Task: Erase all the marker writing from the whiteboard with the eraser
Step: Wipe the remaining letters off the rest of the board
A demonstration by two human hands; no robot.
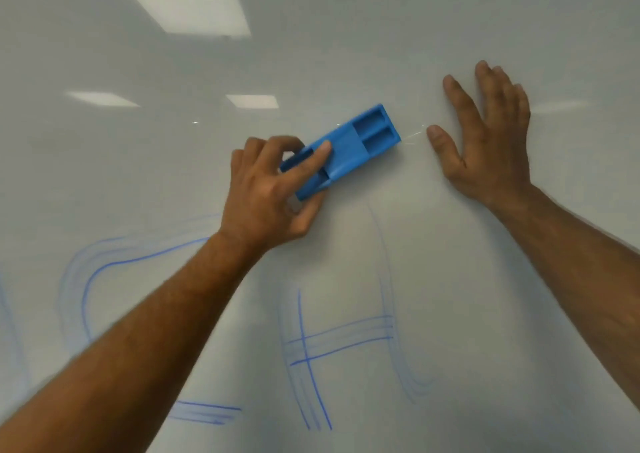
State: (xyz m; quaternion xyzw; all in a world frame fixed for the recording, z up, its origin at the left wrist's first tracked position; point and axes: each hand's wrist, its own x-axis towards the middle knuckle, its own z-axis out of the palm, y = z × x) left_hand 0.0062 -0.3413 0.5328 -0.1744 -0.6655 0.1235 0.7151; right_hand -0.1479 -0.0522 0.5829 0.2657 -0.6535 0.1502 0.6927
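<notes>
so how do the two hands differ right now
The left hand grips the blue eraser, fingers curled round its lower end; the right hand holds nothing. The left hand's fingers are bent, the right hand's are straight and spread flat on the whiteboard. The right hand sits higher in the view than the left. Both are bare and reach up to the board.

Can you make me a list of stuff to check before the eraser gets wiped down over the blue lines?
1. Left hand grips the eraser: ok.
2. Eraser flat against the whiteboard: cannot tell, the contact side is hidden.
3. Right hand rests on the board away from the writing: ok.
4. Board around the eraser is bare: ok.
5. Blue cross and curved line below are gone: not ok.
6. Short blue lines at the bottom are gone: not ok.
</notes>
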